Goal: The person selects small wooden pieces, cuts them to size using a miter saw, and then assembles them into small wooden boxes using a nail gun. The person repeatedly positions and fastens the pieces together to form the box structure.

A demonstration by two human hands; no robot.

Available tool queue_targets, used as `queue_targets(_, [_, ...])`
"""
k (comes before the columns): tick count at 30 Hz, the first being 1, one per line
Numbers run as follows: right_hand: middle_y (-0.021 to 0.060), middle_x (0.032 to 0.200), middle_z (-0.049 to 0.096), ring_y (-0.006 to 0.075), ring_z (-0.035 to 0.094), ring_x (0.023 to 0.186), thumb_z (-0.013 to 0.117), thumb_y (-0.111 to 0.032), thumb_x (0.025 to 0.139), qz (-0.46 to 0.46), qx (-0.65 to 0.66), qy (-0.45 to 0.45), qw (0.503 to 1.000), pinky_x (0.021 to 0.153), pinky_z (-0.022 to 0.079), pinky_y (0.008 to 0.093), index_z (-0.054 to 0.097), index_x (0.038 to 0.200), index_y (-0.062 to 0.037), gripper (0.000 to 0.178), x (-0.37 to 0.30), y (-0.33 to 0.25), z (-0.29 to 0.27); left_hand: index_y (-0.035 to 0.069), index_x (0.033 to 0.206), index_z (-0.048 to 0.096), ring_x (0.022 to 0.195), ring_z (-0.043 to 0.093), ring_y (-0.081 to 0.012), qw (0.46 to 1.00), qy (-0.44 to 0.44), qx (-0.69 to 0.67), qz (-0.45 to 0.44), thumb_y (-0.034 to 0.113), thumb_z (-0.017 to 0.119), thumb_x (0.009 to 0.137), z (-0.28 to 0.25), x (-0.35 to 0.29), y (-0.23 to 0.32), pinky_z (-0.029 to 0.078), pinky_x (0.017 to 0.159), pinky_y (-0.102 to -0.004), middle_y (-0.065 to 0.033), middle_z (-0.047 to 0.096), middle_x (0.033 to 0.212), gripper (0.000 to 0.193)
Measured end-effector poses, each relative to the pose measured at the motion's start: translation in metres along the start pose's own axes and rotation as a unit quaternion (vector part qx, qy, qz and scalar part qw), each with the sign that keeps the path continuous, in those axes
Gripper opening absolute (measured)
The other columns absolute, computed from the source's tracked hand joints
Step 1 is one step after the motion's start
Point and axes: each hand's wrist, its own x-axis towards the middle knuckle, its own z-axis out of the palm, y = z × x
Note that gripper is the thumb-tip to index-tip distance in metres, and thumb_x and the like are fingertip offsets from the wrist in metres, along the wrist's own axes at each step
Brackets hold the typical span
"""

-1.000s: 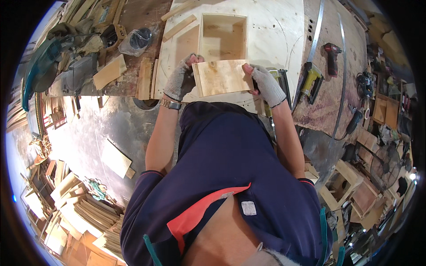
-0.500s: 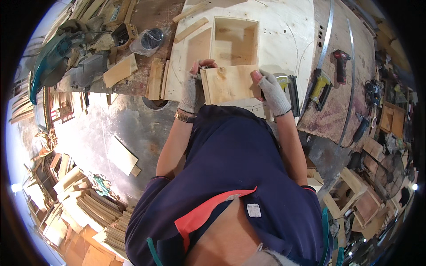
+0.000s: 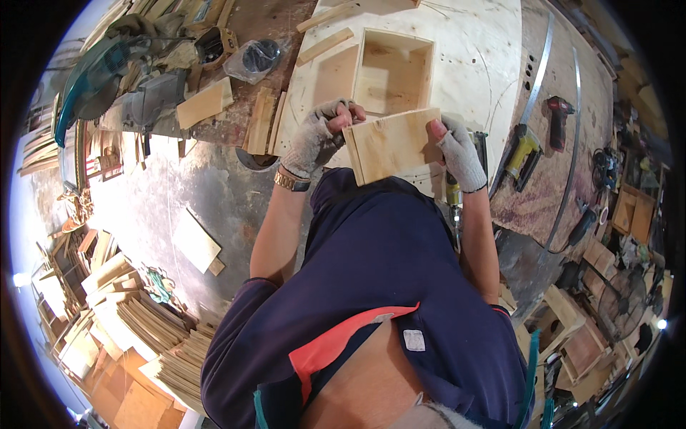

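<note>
Both of my hands wear pale fingerless work gloves. A flat wooden board (image 3: 396, 145), with a narrow strip along its left edge, is tilted in front of me, its right end raised. My right hand (image 3: 461, 154) grips that right end, thumb on the face. At the upper left corner is my left hand (image 3: 319, 137), fingers curled together in a pinch; whether anything small is between them I cannot make out. Just beyond the board, an open-topped wooden box (image 3: 395, 71) rests on the pale plywood sheet (image 3: 475, 43).
Wood strips (image 3: 325, 46) lie left of the box. A yellow nail gun (image 3: 524, 151) and a red-black drill (image 3: 559, 123) lie to the right, near long metal strips. A teal saw (image 3: 89, 86) stands far left. Stacked boards (image 3: 153, 325) fill the lower left floor.
My left hand has shifted from the board's left edge to its upper corner, fingers now curled. The board has tilted, right end up. The view has shifted slightly.
</note>
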Motion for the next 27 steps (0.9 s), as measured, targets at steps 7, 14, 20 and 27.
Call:
queue_targets(7, [-0.0054,0.071,0.055,0.0034,0.047,0.055,0.067,-0.055,0.103,0.020,-0.011,-0.137,0.990,0.048,0.035,0.0229,0.069,0.108,-0.0042,0.051,-0.004,0.005,0.006,0.005,0.087,0.065,0.097,0.062,-0.0139,0.961,0.023,0.273,-0.030,0.030,0.082,0.092,0.042,0.000,0.005,0.050,0.086,-0.0305,-0.0039,0.065,0.104,0.031])
queue_targets(14, [-0.0025,0.088,0.068,0.0043,0.060,0.070,0.065,-0.046,0.106,-0.002,0.049,0.047,0.998,0.056,0.042,0.0210,0.070,0.129,-0.0029,0.049,-0.011,0.001,0.022,0.002,0.108,0.073,0.093,0.066,-0.0103,0.973,0.187,0.135,-0.017,0.026,0.069,0.105,0.032,-0.002,-0.005,0.054,0.084,-0.0259,-0.0021,0.070,0.096,0.025])
queue_targets(20, [0.0020,0.098,0.069,0.0097,0.059,0.085,0.060,-0.045,0.108,-0.043,-0.043,0.055,0.997,0.076,0.049,0.0268,0.070,0.128,0.0022,0.052,-0.013,-0.009,0.010,0.003,0.107,0.076,0.092,0.064,-0.0113,0.985,0.110,0.131,0.011,0.031,0.079,0.098,0.036,-0.025,0.019,0.052,0.087,-0.0283,-0.0028,0.071,0.099,0.030])
queue_targets(27, [0.0025,0.095,0.070,0.0104,0.060,0.089,0.060,-0.045,0.108,-0.039,-0.090,0.004,0.995,0.079,0.050,0.0280,0.071,0.124,0.0032,0.052,-0.009,-0.010,0.000,0.002,0.094,0.071,0.091,0.060,-0.0094,0.948,0.083,0.308,-0.023,0.013,0.080,0.094,0.022,-0.025,0.037,0.049,0.086,-0.0271,-0.0019,0.070,0.098,0.014])
